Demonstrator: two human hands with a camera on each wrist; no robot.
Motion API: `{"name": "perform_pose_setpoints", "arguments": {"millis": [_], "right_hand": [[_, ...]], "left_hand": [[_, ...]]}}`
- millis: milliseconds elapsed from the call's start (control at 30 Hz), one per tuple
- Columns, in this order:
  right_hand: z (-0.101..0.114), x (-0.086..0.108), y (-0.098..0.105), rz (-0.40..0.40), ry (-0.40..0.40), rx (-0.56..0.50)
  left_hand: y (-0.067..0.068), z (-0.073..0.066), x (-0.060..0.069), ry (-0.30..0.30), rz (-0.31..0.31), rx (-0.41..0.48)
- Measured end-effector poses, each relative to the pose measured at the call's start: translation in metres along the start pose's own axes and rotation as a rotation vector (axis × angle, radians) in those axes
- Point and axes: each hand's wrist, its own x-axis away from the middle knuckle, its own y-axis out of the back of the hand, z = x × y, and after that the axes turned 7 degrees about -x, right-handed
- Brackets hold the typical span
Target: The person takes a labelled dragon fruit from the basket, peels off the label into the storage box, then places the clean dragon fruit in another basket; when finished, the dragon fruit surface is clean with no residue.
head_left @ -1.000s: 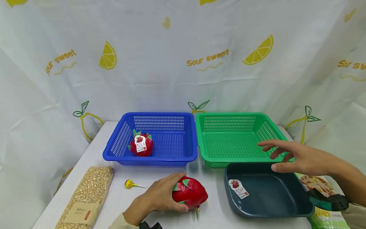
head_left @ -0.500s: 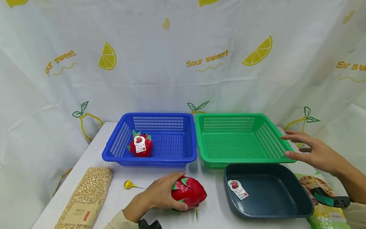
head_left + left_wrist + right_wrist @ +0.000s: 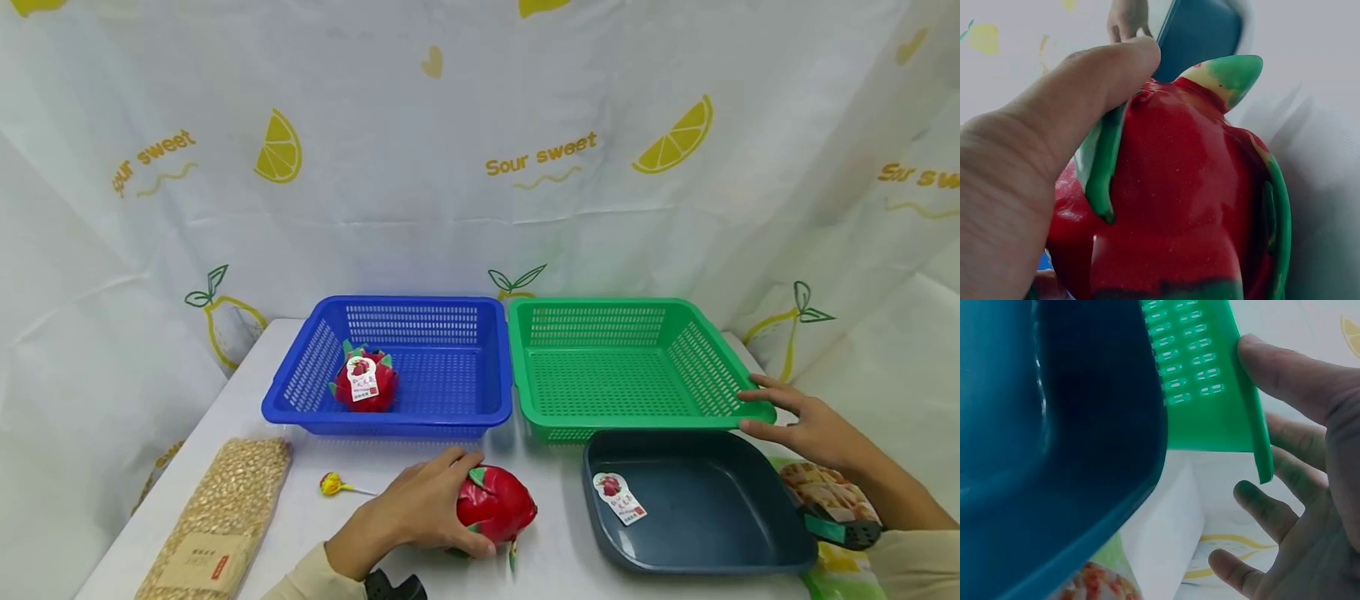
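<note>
A red dragon fruit (image 3: 498,504) with green-tipped scales lies on the white table, and my left hand (image 3: 420,508) grips it from its left side. In the left wrist view the thumb (image 3: 1091,87) lies along the fruit's red skin (image 3: 1172,187). My right hand (image 3: 813,425) is at the front right corner of the green basket (image 3: 525,392), its fingers loosely spread. In the right wrist view, the thumb tip (image 3: 1252,353) meets the basket's rim (image 3: 1254,419), while the other fingers lie spread beyond it.
A blue basket (image 3: 390,425) holds another dragon fruit (image 3: 378,387) with a label. A dark teal tray (image 3: 697,508) with a fruit sticker (image 3: 618,498) stands in front of the green basket. Around them lie a grain bag (image 3: 225,500), a lollipop (image 3: 332,483) and a food packet (image 3: 832,575).
My right hand has moved right and then down from above the green basket and tray to the basket's right rim. The left hand stays on the dragon fruit.
</note>
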Motion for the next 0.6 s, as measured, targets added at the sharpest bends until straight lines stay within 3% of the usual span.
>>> {"name": "perform_pose_setpoints", "arguments": {"millis": [200, 333, 433, 600], "right_hand": [[-0.003, 0.004, -0.008, -0.037, -0.008, -0.017], [-0.001, 0.004, -0.010, -0.050, 0.012, -0.044], [-0.002, 0.006, -0.012, -0.064, 0.017, -0.065], [-0.007, 0.010, -0.015, -0.081, 0.013, -0.083]], "left_hand": [[0.000, -0.001, 0.001, -0.018, -0.018, 0.033], [0.011, -0.007, 0.004, -0.065, -0.054, 0.078], [0.033, -0.019, 0.005, -0.116, -0.087, 0.123], [0.087, -0.047, -0.002, -0.252, -0.155, 0.125]]}}
